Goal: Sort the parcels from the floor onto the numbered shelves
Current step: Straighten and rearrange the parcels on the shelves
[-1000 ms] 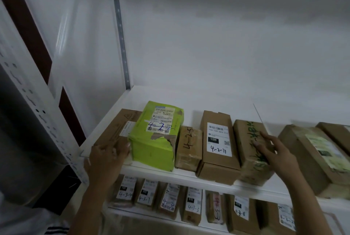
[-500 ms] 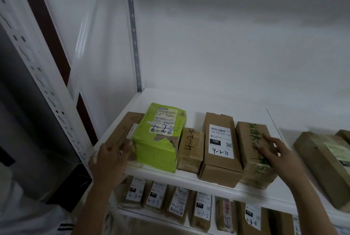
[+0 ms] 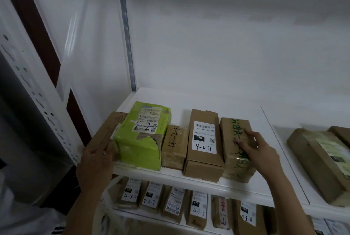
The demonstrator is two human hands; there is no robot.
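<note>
A row of parcels lies on the white shelf point(image 3: 198, 100). From the left: a flat brown box point(image 3: 106, 132), a green-wrapped parcel point(image 3: 144, 140) marked 4-2-2, a small taped box point(image 3: 175, 145) marked 4-2-5, a tall brown box point(image 3: 203, 140) labelled 4-2-71, and a brown parcel point(image 3: 234, 159) with green writing. My left hand point(image 3: 96, 161) presses against the front end of the flat brown box beside the green parcel. My right hand point(image 3: 261, 151) lies with straight fingers on top of the green-lettered parcel.
Another brown parcel point(image 3: 322, 162) with a pale label lies on the adjoining shelf section at the right. The shelf below point(image 3: 170, 214) holds several labelled boxes marked 4-3. A white perforated upright point(image 3: 34, 91) stands at the left; a wall closes the back.
The view has shifted so the shelf sits further right in frame. Both hands stay on the same parcels; the row looks slightly more closed up.
</note>
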